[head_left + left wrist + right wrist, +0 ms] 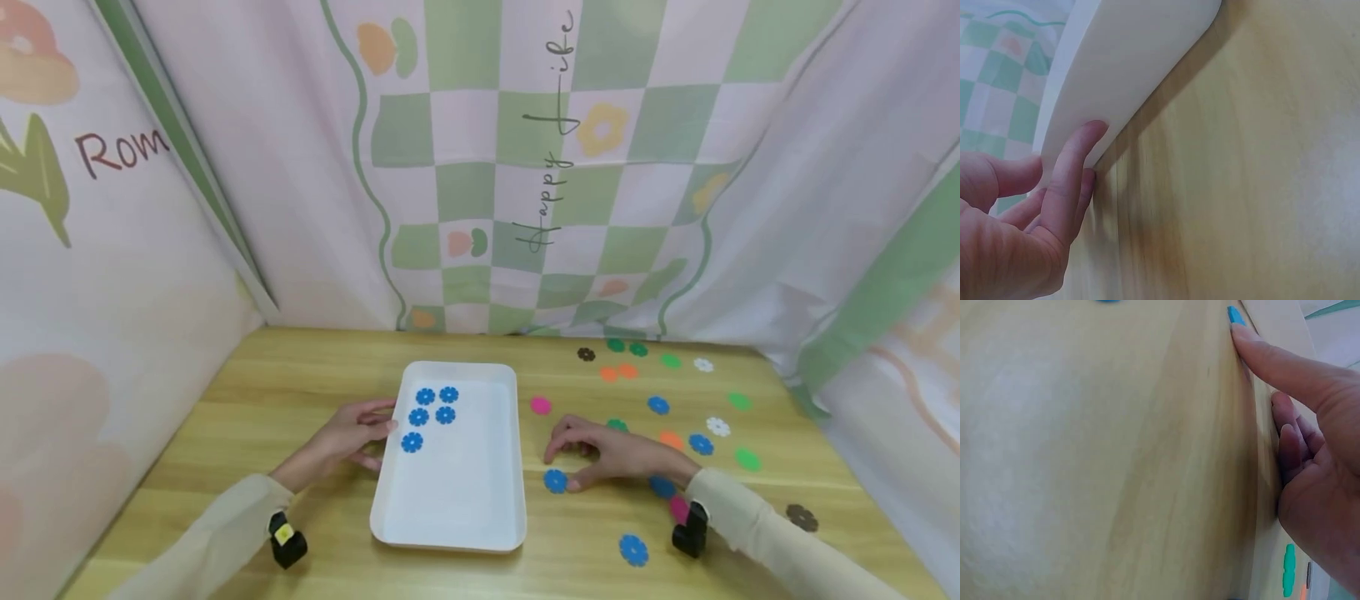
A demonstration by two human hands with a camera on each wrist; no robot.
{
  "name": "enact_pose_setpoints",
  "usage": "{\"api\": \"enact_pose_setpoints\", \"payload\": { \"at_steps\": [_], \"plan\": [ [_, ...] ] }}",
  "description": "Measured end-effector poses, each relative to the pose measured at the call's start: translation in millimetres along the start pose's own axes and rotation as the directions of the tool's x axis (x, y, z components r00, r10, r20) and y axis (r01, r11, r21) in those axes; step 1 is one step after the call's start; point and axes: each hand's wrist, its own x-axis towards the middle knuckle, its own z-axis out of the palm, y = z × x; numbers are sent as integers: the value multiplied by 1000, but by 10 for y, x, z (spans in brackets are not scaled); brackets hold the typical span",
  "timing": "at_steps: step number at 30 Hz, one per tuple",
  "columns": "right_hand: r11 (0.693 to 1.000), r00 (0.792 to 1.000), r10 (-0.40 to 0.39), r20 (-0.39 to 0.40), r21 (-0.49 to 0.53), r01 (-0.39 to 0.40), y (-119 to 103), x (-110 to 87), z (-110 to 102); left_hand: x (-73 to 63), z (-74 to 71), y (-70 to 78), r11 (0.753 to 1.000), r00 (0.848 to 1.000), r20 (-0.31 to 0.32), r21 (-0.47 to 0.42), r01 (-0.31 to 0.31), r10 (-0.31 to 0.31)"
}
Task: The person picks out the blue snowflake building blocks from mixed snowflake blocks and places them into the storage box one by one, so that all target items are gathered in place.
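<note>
A white rectangular tray lies on the table, with several blue flower-shaped discs in its upper left part. At the tray's left side is my left hand; in the left wrist view its fingers rest against the outer wall, the thumb by the rim. My right hand is low over the table to the right of the tray. Its thumb touches the edge of one blue disc, also visible in the right wrist view as a blue sliver. The other fingers are bent and apart from the disc.
Loose discs lie scattered on the right: a blue one near the front, a pink one, orange ones, a white one, green ones and a brown one. Curtains hang behind the table.
</note>
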Motion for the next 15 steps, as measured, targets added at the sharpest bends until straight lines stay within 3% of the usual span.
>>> {"api": "enact_pose_setpoints", "payload": {
  "at_steps": [15],
  "plan": [
    [999,1000,-3,26,-49,4,-23,14,17,-6,8,-24,1000,1000,2,-17,-8,8]
  ]
}}
